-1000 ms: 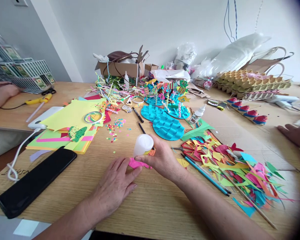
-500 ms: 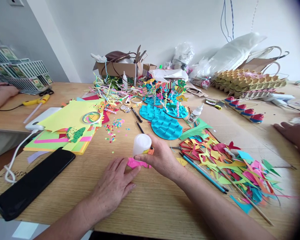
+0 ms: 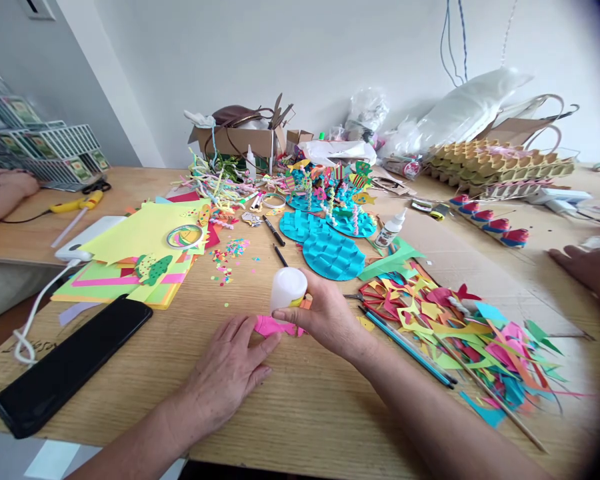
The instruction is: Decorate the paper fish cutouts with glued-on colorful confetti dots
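My right hand (image 3: pixel 327 310) is closed around a white glue bottle (image 3: pixel 287 287), tipped so that its base faces up. The bottle's lower end and nozzle are hidden behind my fingers and thumb. Beneath it on the table lies a pink paper cutout (image 3: pixel 269 325), partly covered. My left hand (image 3: pixel 233 363) rests low on the tabletop, its index finger and thumb holding the cutout's left side down. A bit of orange paper (image 3: pixel 307 302) shows beside my right fingers. Just beyond the bottle is a black pencil (image 3: pixel 279 255).
Colourful paper scraps (image 3: pixel 450 327) and blue pencils (image 3: pixel 407 347) lie to the right. Blue textured discs (image 3: pixel 334 252) and a second glue bottle (image 3: pixel 391 229) stand ahead. Yellow paper sheets (image 3: pixel 140 233) and a black phone-like slab (image 3: pixel 75 367) are left. Other people's hands (image 3: pixel 587 270) show at both sides.
My right hand and the glue bottle have shifted slightly to the right over the pink cutout. My left hand stays in place.
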Demonstrator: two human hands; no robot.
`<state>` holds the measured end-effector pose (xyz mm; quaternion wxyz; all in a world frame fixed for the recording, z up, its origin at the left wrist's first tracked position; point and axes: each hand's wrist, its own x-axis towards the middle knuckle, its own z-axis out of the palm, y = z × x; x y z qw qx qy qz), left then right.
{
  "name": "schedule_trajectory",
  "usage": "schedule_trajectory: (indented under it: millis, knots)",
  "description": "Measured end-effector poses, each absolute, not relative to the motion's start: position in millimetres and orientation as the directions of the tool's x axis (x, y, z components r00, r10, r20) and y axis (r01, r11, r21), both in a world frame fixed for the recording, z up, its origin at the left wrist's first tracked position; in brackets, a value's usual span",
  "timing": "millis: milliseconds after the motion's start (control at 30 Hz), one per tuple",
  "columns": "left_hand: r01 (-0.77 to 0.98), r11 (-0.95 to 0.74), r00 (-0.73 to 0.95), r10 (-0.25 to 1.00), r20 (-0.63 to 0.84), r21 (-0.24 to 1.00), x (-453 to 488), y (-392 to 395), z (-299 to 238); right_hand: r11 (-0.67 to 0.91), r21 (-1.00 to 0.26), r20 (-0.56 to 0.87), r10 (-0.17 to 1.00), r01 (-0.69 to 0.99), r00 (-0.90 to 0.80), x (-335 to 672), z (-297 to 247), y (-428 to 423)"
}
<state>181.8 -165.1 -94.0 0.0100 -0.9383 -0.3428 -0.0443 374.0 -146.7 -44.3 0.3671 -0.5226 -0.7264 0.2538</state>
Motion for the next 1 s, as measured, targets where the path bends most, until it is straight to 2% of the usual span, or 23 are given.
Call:
schedule_trajectory:
  millis: [267,1000]
  knots:
    - [0.649,-0.760,0.755,0.648,0.096,0.026,183,-164,-97,0.393,-0.747,0.344,0.919,0.536,-0.193,366,-53,-143]
    - [0.654,-0.756,0.748,0.653,0.118,0.042,183,-164,-95,0.359,-0.777,0.326,0.932,0.517,-0.157,363,-53,-143]
